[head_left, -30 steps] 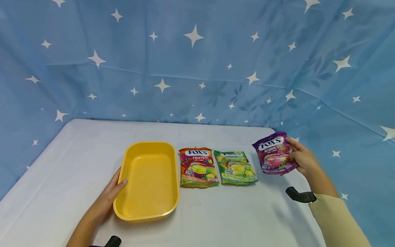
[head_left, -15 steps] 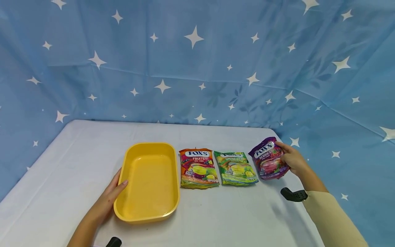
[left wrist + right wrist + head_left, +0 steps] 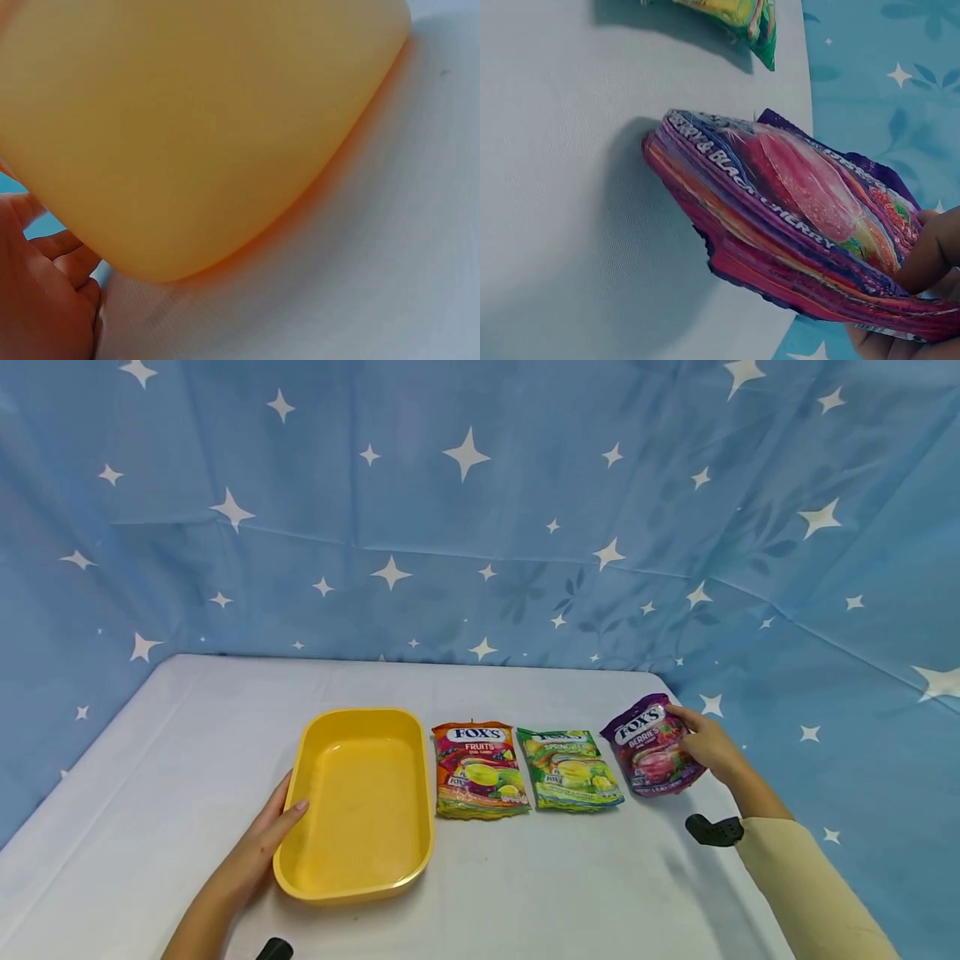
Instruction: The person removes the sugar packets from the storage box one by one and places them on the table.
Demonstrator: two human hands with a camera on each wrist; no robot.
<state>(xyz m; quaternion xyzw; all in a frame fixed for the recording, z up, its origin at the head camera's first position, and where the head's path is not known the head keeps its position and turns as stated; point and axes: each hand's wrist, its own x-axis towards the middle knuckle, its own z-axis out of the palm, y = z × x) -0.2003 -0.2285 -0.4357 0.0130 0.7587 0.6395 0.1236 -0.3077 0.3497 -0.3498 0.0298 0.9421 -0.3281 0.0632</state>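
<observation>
A yellow plastic tray lies left of centre on the white table. My left hand holds its left side, thumb at the rim and fingers along the outer wall. In the left wrist view the tray's wall fills most of the picture. At the right end of the table my right hand pinches a purple bag of Fox's Berries candy by its right edge. The right wrist view shows that bag tilted, with a shadow on the tabletop beside it.
Between the tray and the purple bag lie an orange-red Fruits candy bag and a green candy bag, side by side. A blue curtain with white stars hangs behind the table and along its right side.
My right hand has brought the purple candy bag left and lower, closer to the green bag. The left hand stays at the tray's side.
</observation>
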